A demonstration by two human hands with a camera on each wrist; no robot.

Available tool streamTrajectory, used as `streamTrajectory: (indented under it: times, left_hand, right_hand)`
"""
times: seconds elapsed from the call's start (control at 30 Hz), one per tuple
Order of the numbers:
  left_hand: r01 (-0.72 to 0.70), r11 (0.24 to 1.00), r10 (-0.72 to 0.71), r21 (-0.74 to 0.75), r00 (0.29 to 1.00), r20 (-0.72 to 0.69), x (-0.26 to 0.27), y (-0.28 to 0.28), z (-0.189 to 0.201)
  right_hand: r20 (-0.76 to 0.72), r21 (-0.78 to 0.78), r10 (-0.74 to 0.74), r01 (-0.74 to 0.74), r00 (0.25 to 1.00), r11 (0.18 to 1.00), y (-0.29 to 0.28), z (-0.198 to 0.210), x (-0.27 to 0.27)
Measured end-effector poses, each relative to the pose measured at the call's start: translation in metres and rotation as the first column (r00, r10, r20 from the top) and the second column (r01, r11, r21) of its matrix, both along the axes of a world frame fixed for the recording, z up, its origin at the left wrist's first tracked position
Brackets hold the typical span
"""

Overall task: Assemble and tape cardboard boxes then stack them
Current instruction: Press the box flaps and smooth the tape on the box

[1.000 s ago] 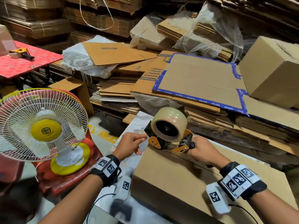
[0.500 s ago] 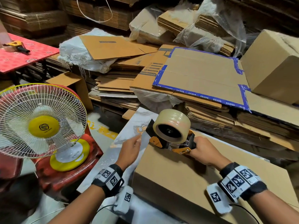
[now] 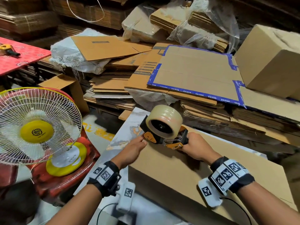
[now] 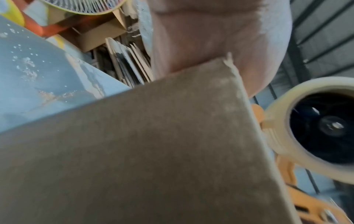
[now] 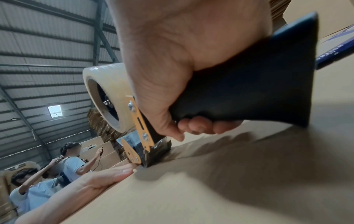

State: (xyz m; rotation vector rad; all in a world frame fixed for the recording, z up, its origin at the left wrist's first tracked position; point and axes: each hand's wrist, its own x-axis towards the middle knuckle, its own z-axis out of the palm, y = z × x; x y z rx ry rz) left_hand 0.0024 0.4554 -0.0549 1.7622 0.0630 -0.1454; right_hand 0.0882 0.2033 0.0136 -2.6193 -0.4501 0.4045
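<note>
Head view: from above, facing forward and down over the plain brown cardboard box (image 3: 186,176) toward stacked flat cardboard behind. Left wrist view: pressed close under the box's corner, tilted upward past the clear tape roll on its orange-and-black dispenser (image 4: 316,128). Right wrist view: low over the box top, facing up at the same dispenser (image 5: 122,106) and the corrugated metal roof (image 5: 47,45).

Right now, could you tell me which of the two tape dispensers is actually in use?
The tape dispenser at the near box's far edge: the right hand grips its handle. The other dispenser lies untouched on the red table.
</note>
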Motion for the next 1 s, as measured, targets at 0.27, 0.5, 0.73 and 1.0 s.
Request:
streamTrajectory:
  times: [0.27,0.5,0.73,1.0]
  left_hand:
    - [0.003,1.0,-0.003,-0.003,0.996,-0.085,0.024,0.021,0.001]
    - [-0.015,0.982,-0.016,-0.189,0.987,-0.16,0.021,0.016,0.008]
    - [0.085,0.619,-0.317,0.781,0.937,0.15,0.022,-0.004,0.027]
    - [0.112,0.339,-0.489,0.934,0.869,0.073,0.023,-0.008,0.032]
  right_hand:
    - [0.01,-0.002,-0.054,0.054,0.999,0.999,0.01,-0.005,0.009]
    - [-0.013,-0.013,-0.068,0.068,0.998,0.998,-0.031,0.006,-0.006]
    - [0.019,-0.076,-0.09,0.091,0.996,0.993,-0.031,0.004,-0.007]
    - [0.021,-0.07,-0.075,0.076,0.997,0.995,-0.032,0.011,-0.013]
